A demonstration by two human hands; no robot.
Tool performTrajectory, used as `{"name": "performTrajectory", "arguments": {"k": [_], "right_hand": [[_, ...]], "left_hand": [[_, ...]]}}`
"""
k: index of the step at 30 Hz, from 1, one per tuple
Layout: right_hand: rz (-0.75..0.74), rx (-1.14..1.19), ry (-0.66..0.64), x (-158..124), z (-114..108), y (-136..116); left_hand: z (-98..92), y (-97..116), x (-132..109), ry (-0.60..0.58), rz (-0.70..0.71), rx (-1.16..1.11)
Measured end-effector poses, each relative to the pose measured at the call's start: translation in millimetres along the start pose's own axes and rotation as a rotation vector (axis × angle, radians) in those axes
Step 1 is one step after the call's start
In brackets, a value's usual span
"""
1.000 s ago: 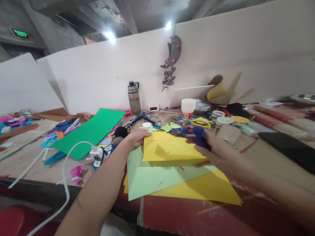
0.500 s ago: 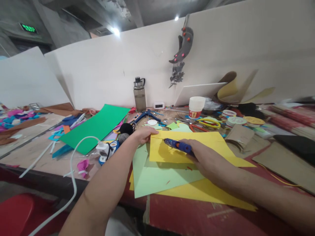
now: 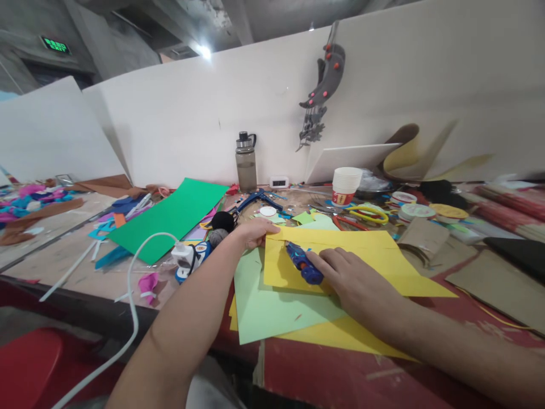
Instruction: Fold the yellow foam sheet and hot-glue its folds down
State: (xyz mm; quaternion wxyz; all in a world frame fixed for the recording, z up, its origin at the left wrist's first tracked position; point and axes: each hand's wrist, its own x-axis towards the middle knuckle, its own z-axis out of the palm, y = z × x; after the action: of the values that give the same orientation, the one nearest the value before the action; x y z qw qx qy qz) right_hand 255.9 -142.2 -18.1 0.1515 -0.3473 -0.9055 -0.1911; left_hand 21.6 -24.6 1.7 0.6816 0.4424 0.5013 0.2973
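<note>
At the near left corner of a yellow sheet (image 3: 357, 250), my left hand (image 3: 256, 232) is closed on the paper's edge, its fingertips over the top. My right hand (image 3: 353, 272) is closed on a blue patterned utility knife (image 3: 304, 262), its fingertips against the handle. The knife's narrow tip points up and left, close to a thin dark line on the yellow sheet. Beneath lie a pale green sheet (image 3: 276, 315) and another yellow sheet (image 3: 349, 338). My right thumb is hidden.
A green sheet (image 3: 174, 216), a power strip (image 3: 191, 258) with a white cable and a black ball (image 3: 222, 220) lie left. Behind stand a water bottle (image 3: 246, 165), a small clock (image 3: 279, 182) and paper cups (image 3: 346, 184). Yellow-handled scissors (image 3: 368, 215) and tape rolls (image 3: 417, 212) lie right.
The knife has turned so its handle end points lower, toward me. My right hand has shifted slightly right and down. My left hand stays on the sheet's corner; the view has shifted slightly.
</note>
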Motion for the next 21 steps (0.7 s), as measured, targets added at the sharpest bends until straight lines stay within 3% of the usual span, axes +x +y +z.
{"name": "performTrajectory", "arguments": {"k": [10, 21], "right_hand": [[-0.044, -0.043, -0.022, 11.7, -7.7, -11.0], [0.003, -0.109, -0.019, 0.0, -9.9, -7.5]], "left_hand": [[-2.3, -0.6, -2.9, -0.080, 0.006, 0.016], [-3.4, -0.5, -0.3, -0.069, -0.004, 0.024]]}}
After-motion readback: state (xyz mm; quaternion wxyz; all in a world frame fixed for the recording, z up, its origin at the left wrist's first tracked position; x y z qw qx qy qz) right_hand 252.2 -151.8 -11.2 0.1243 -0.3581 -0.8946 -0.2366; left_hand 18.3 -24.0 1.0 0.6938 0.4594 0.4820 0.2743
